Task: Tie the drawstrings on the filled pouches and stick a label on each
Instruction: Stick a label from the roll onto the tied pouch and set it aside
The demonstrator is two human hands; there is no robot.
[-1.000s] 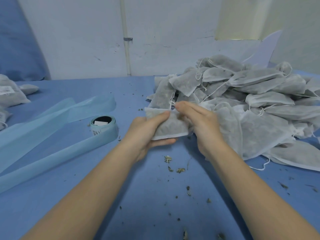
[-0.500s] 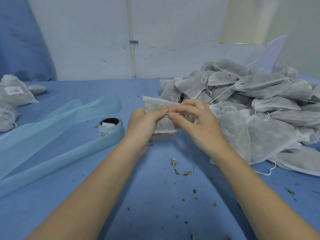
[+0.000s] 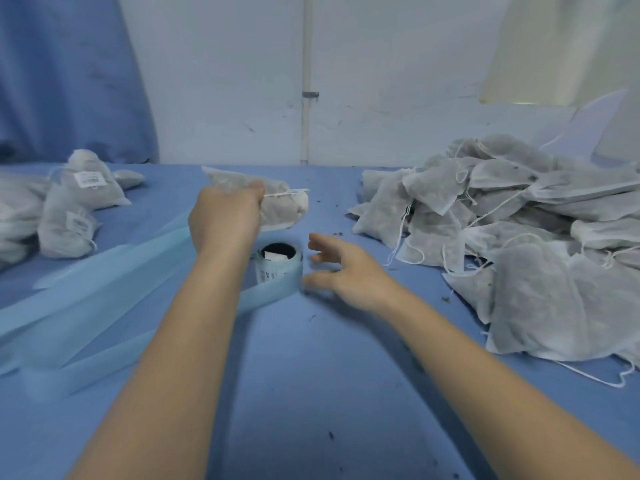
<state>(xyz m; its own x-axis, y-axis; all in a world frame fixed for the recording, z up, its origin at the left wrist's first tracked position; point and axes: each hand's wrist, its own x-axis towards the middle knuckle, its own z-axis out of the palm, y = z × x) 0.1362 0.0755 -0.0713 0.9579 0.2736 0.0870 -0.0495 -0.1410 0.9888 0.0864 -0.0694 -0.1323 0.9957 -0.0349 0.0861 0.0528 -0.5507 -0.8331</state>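
The left hand (image 3: 225, 220) grips a pouch (image 3: 282, 207) up above the label roll (image 3: 278, 266). The right hand (image 3: 341, 271), fingers open, is just right of the roll, nearer to it.

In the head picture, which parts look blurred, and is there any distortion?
Head view: the right hand is smeared by motion; the left hand gripping a pouch is sharper; the label roll is slightly soft; the wide lens bends the table edges.
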